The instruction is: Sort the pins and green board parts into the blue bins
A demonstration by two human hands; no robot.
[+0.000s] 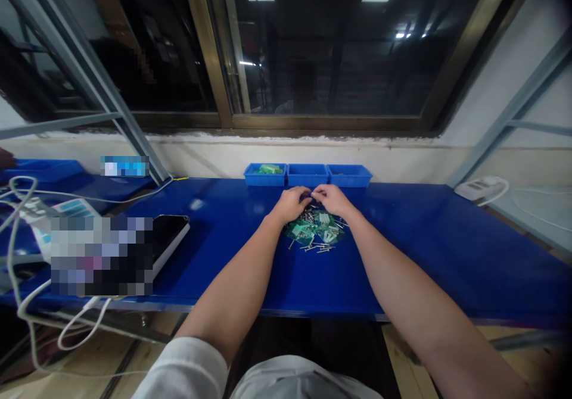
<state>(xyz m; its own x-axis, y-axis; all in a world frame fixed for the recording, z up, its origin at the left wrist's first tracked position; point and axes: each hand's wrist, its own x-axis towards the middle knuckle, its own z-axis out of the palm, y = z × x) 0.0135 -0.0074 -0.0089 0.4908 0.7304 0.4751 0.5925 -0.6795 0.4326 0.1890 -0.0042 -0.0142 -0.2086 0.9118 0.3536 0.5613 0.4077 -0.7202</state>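
Observation:
On the blue table lies a pile of green plastic packets (300, 231) with pale, slim pieces in them. Loose metal screws (319, 248) are heaped among the packets and scattered on the near side. My left hand (291, 203) is at the far left edge of the pile, its thumb and fingers drawn together. Opposite it, my right hand (331, 199) has its fingertips pinched, almost touching those of the left. Whatever is between the fingertips is too small to make out.
Three blue bins stand in a row by the wall: the left bin (265, 180) holds green packets, beside the middle bin (307, 180) and right bin (349, 180). Left are a black-screened device (172, 235) and white cables (31, 315). A power strip (479, 188) lies far right.

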